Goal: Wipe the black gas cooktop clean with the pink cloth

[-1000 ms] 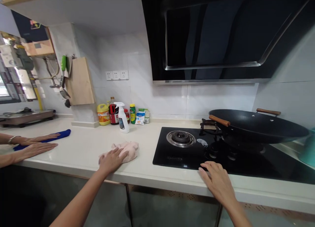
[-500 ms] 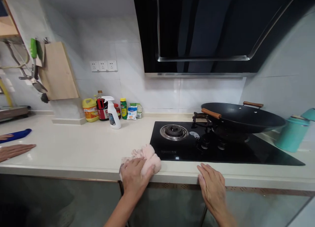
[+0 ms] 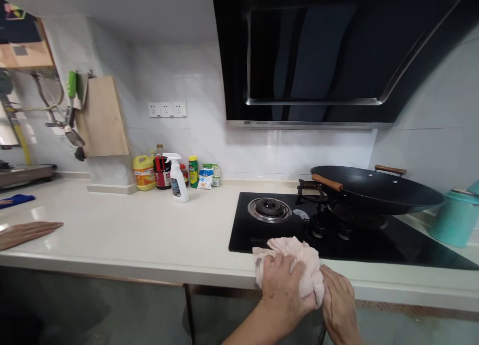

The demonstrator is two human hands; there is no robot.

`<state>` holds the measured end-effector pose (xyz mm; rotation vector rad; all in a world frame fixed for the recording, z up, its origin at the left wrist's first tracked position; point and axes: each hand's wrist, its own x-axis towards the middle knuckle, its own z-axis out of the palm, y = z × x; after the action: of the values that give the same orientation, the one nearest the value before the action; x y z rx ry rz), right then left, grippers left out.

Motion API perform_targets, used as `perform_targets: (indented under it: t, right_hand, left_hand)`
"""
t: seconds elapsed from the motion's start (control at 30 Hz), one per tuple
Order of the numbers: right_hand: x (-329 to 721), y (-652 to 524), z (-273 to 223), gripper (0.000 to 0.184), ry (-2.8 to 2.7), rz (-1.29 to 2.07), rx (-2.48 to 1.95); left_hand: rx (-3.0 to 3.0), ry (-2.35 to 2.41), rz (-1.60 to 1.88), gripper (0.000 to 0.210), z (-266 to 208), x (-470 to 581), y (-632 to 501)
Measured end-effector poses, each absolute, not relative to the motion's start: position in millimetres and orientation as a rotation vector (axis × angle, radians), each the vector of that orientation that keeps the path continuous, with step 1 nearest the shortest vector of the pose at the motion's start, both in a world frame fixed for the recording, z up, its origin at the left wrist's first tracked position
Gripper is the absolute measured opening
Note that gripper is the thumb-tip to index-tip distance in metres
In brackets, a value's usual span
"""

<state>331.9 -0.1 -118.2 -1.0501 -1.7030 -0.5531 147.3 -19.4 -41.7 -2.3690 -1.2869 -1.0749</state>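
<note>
A pale pink cloth [image 3: 294,250] lies bunched at the front edge of the worktop, overlapping the near edge of the black gas hob [image 3: 243,235]. My left hand [image 3: 282,285] presses down on it with the fingers curled into the fabric. Right beside the cloth, my right hand [image 3: 339,300] rests on the counter's front edge, fingers stretched out and close together. Its fingertips meet the cloth's right side. What lies under the cloth is hidden.
A black wok [image 3: 377,190] with wooden handles sits on the hob's right burner. A teal container [image 3: 454,217] stands at the far right. Further left are a white spray bottle [image 3: 178,180] and several condiments. Another person's hand [image 3: 30,234] rests at the left, near a blue cloth [image 3: 18,200].
My left hand has slid the pink cloth to the right, up against my right hand. The other person's hand and blue cloth have shifted at the left. The view has tilted slightly.
</note>
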Motion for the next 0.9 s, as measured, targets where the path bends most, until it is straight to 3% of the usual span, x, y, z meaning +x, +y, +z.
perform_targets:
  t: [0.13, 0.27, 0.47, 0.67, 0.9]
  right_hand:
    - [332.2, -6.7, -111.8, 0.035, -1.770, -0.536, -1.066]
    - [330.7, -10.8, -107.2, 0.035, -1.789, -0.564, -1.066]
    - [327.1, -14.4, -102.6, 0.036, -1.771, -0.538, -1.077]
    - [325.9, -17.7, -100.7, 0.035, -1.764, -0.490, -1.116]
    - [325.2, -16.8, -99.9, 0.035, -1.766, -0.497, -1.104]
  left_hand:
    - [-2.345, -1.246, -1.122, 0.054, -38.7, 118.9, -28.0]
    - [-2.237, -1.340, -1.117, 0.047, -35.3, 65.7, -39.8]
    - [-2.012, -1.608, -0.896, 0.037, -25.8, -62.4, -60.0]
    - [-1.687, -1.937, -0.753, 0.044, -22.0, -187.5, -74.9]
    - [-1.307, -2.028, -0.917, 0.043, -40.8, -163.6, -66.6]
